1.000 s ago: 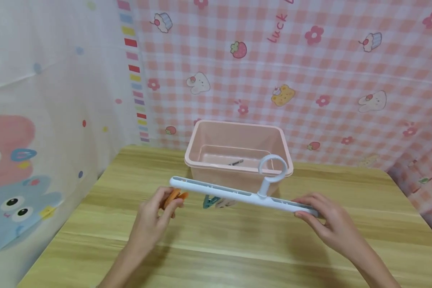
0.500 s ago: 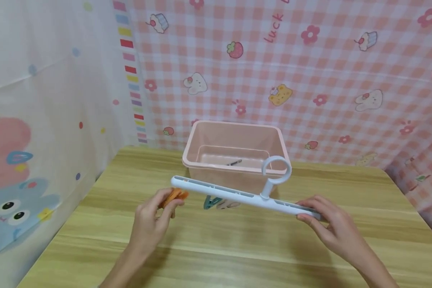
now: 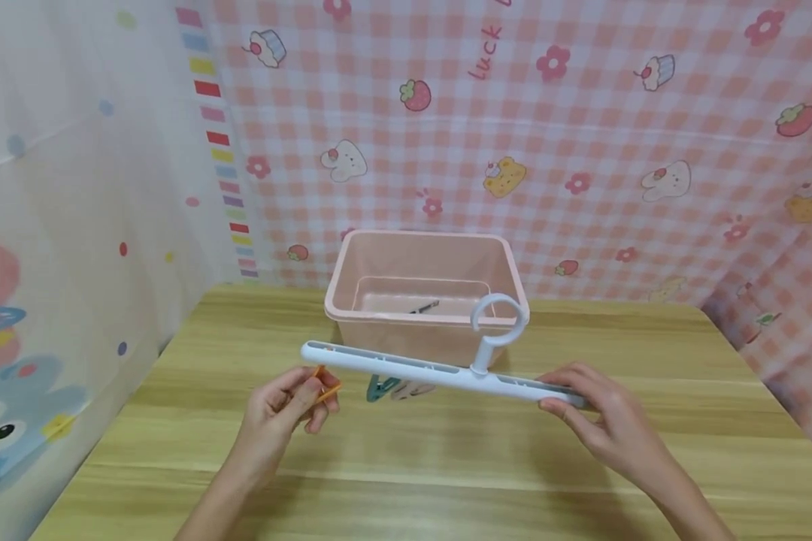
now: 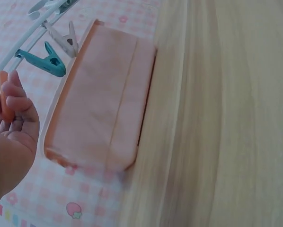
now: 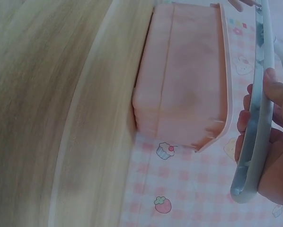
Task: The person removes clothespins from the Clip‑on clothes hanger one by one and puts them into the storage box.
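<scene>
A pale blue-white clip hanger [image 3: 392, 367] with a ring-shaped hook is held level in the air, sloping slightly down to the right. My right hand [image 3: 598, 412] grips its right end between thumb and fingers. At the left end, my left hand [image 3: 277, 402] holds an orange clothespin [image 3: 329, 392] just under the bar. A speck of orange shows in the bar's slot above it. A teal clothespin [image 4: 49, 64] and a pale beige clothespin [image 4: 63, 40] hang from the bar further along. The fingers partly hide the orange one.
Behind the hanger, a pink plastic bin [image 3: 413, 333] stands on the wooden table [image 3: 446, 466]. A small dark clip-like item [image 3: 425, 307] lies inside it. A pink checked cloth [image 3: 446, 165] hangs behind the table, and a white printed cloth [image 3: 135, 195] on the left.
The orange clothespin has turned in my left hand, its legs now spread below the bar's left end. My right hand keeps its grip. The whole view has shifted slightly.
</scene>
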Action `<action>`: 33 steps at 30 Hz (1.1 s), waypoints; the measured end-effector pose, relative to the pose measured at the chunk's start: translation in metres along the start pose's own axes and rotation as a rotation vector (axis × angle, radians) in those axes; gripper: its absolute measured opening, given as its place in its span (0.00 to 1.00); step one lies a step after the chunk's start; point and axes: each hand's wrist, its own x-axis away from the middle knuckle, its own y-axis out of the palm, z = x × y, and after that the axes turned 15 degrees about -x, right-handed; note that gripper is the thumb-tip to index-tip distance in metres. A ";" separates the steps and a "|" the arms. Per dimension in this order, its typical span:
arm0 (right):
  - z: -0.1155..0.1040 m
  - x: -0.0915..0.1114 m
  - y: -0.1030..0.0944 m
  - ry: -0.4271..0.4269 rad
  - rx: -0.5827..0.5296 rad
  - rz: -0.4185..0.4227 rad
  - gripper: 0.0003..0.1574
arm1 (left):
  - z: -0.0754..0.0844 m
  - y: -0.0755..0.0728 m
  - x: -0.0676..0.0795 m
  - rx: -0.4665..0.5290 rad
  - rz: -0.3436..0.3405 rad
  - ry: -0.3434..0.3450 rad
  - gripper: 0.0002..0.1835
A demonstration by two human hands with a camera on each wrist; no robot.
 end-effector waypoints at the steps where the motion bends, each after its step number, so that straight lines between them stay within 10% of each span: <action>1: 0.000 0.000 0.000 0.003 -0.003 -0.001 0.20 | 0.000 0.000 0.000 -0.017 0.016 -0.002 0.12; 6: 0.002 0.003 -0.002 0.013 -0.018 0.002 0.19 | -0.001 0.008 -0.004 -0.289 0.204 0.068 0.06; 14: 0.005 0.006 -0.002 0.013 -0.021 -0.005 0.20 | -0.002 0.013 -0.002 -0.874 0.505 0.396 0.11; 33: 0.009 0.006 0.000 0.003 -0.084 -0.073 0.19 | -0.008 0.003 -0.004 -1.119 0.592 0.649 0.18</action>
